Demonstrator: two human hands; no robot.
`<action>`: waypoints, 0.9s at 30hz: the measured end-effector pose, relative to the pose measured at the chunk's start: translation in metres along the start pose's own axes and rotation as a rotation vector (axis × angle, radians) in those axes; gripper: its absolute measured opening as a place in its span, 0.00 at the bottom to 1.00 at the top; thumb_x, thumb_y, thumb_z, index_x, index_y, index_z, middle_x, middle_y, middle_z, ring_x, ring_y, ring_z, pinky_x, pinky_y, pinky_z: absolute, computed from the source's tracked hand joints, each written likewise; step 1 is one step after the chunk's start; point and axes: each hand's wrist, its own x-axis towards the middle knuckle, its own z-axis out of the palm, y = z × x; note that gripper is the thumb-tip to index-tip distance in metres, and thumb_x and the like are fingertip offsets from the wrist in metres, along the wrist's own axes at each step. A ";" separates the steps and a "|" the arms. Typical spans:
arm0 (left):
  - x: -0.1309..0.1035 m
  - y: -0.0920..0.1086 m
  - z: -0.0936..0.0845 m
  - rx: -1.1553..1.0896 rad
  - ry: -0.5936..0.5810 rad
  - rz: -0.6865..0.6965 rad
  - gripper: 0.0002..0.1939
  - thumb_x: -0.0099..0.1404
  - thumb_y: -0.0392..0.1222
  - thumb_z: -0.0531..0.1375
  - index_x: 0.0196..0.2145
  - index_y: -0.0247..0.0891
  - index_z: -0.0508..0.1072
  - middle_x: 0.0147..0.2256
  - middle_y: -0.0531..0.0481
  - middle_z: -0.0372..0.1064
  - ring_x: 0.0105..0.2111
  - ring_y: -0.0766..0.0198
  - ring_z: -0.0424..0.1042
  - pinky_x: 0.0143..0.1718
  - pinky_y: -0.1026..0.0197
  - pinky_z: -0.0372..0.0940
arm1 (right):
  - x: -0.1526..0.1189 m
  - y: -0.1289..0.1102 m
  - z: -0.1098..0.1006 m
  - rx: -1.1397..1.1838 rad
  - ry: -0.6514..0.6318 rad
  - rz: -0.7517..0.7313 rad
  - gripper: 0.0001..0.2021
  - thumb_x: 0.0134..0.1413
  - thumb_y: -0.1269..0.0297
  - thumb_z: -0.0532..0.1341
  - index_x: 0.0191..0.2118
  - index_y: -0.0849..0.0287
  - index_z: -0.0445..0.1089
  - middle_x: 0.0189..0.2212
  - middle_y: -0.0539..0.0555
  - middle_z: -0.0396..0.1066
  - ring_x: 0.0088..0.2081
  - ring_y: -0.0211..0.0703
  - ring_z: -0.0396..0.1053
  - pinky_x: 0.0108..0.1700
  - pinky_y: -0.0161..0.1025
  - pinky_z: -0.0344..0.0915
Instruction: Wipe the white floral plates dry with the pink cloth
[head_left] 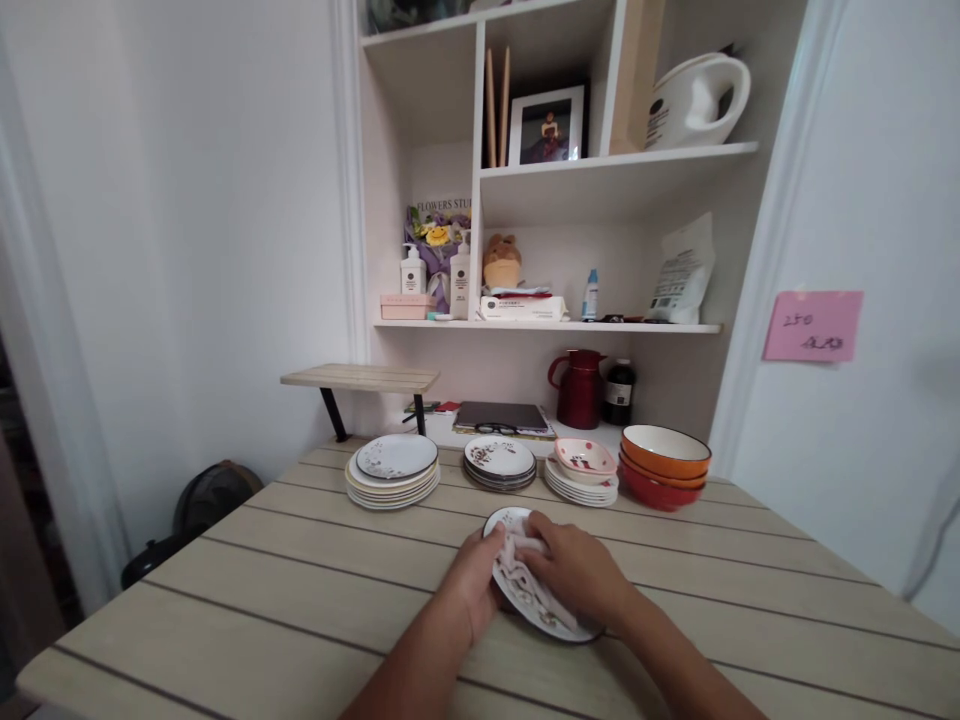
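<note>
A white plate [551, 622] with a dark rim and small flower marks is tilted between my hands, low in the middle of the view. My left hand [474, 580] grips its left edge, thumb on the upper face. A pale pink cloth [517, 572] lies bunched on the plate. My right hand [574, 565] presses the cloth against the plate, fingers bent over it. The underside of the plate is hidden.
Behind the hands on the slatted table [300, 600] stand large plates [397, 456], smaller plates [499, 457], small dishes [585, 458] and orange and red bowls [665, 452]. Further back are a small raised stand [360, 378], a red jug [579, 390] and shelves [600, 328].
</note>
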 end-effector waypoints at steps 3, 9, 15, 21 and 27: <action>-0.001 0.000 0.000 0.005 -0.004 -0.007 0.15 0.60 0.43 0.61 0.43 0.32 0.72 0.37 0.40 0.76 0.35 0.57 0.76 0.39 0.59 0.66 | 0.003 0.003 0.001 -0.023 0.014 0.052 0.15 0.56 0.53 0.52 0.45 0.52 0.65 0.39 0.56 0.75 0.40 0.49 0.70 0.33 0.38 0.51; -0.001 -0.001 -0.001 0.020 0.018 -0.014 0.17 0.61 0.43 0.61 0.46 0.32 0.71 0.37 0.39 0.77 0.34 0.56 0.76 0.40 0.57 0.66 | -0.002 0.018 -0.015 -0.139 -0.113 0.113 0.14 0.53 0.53 0.55 0.41 0.54 0.69 0.39 0.58 0.75 0.39 0.53 0.71 0.31 0.39 0.52; -0.001 -0.002 -0.002 0.021 0.002 0.007 0.19 0.59 0.43 0.62 0.47 0.32 0.71 0.37 0.39 0.76 0.35 0.55 0.76 0.40 0.57 0.66 | -0.012 0.011 -0.023 -0.030 -0.216 -0.103 0.10 0.49 0.55 0.58 0.33 0.55 0.69 0.33 0.53 0.74 0.33 0.44 0.68 0.31 0.37 0.50; 0.002 -0.003 -0.001 0.018 0.011 0.013 0.17 0.59 0.45 0.62 0.42 0.31 0.73 0.34 0.40 0.76 0.32 0.57 0.76 0.39 0.58 0.66 | -0.003 -0.008 -0.004 0.043 -0.006 -0.012 0.12 0.54 0.54 0.55 0.42 0.53 0.66 0.39 0.52 0.74 0.39 0.45 0.69 0.33 0.37 0.51; 0.004 -0.004 -0.003 0.010 0.022 0.005 0.19 0.59 0.45 0.63 0.46 0.32 0.72 0.35 0.40 0.77 0.33 0.56 0.76 0.39 0.58 0.66 | -0.002 0.008 -0.008 -0.101 -0.058 0.098 0.17 0.56 0.53 0.52 0.47 0.54 0.66 0.40 0.59 0.74 0.41 0.53 0.70 0.32 0.39 0.52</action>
